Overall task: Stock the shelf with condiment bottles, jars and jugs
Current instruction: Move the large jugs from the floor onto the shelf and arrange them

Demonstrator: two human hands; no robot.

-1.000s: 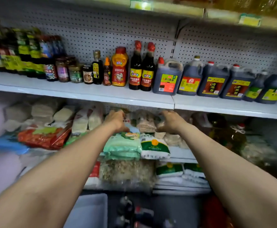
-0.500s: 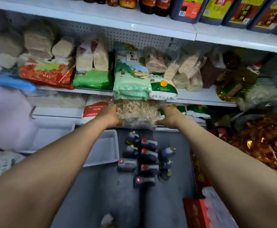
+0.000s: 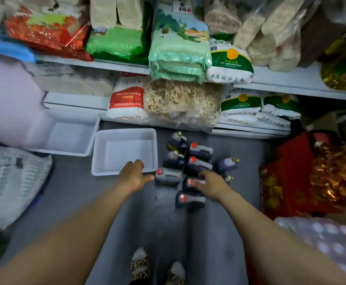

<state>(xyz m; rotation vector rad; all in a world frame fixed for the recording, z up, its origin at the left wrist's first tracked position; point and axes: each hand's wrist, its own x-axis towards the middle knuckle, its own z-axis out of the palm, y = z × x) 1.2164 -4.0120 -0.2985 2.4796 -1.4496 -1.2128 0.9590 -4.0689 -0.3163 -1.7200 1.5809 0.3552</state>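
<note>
Jugs (image 3: 190, 171) stand clustered on the floor at frame centre; left hand (image 3: 134, 176) hovers empty, fingers relaxed, beside them; right hand (image 3: 210, 185) reaches over one, grasp unclear; best gripped by the handles, lifted upright.

The single head view looks steeply down from standing height at the grey floor (image 3: 147, 233), taking a cluster of dark jugs (image 3: 190, 171) as its centre, well below the lens. Beyond the jugs the lower shelves (image 3: 270, 87) fill the top of the frame, a white tray (image 3: 124, 153) sits just left of them, and both forearms reach in from the bottom edge towards them. With no second view, nothing is shared.
</note>
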